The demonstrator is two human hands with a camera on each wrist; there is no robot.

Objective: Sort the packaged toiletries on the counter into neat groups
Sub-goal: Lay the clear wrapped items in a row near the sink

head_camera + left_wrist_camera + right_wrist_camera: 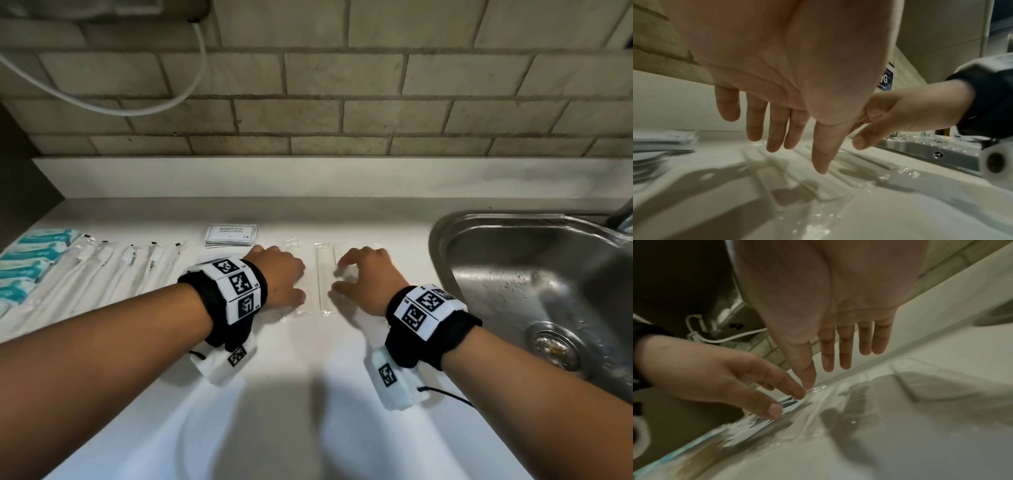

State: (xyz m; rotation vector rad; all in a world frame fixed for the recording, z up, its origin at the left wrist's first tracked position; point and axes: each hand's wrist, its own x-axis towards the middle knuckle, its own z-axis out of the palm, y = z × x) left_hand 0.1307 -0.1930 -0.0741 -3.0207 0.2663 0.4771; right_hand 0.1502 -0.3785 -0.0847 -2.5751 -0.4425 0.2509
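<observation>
Several clear-wrapped white packets (324, 278) lie side by side on the white counter (274, 394), between my two hands. My left hand (281, 274) hovers palm down over the left packets, fingers straight (777, 139) and just above the wrappers (801, 183). My right hand (359, 274) is spread over the right packets, fingers loosely extended (844, 356) above the plastic (849, 402); neither hand holds anything. A stack of white shampoo sachets (231, 234) sits behind the left hand. Wrapped toothbrushes (113, 274) and teal packets (30, 260) lie in rows at the left.
A steel sink (534, 291) opens right beside the right hand, its drain (556, 347) at the lower right. The tiled wall (308, 102) stands behind the counter, with a white cable (164, 99) hanging at the upper left. A dark cabinet side (20, 192) borders the left.
</observation>
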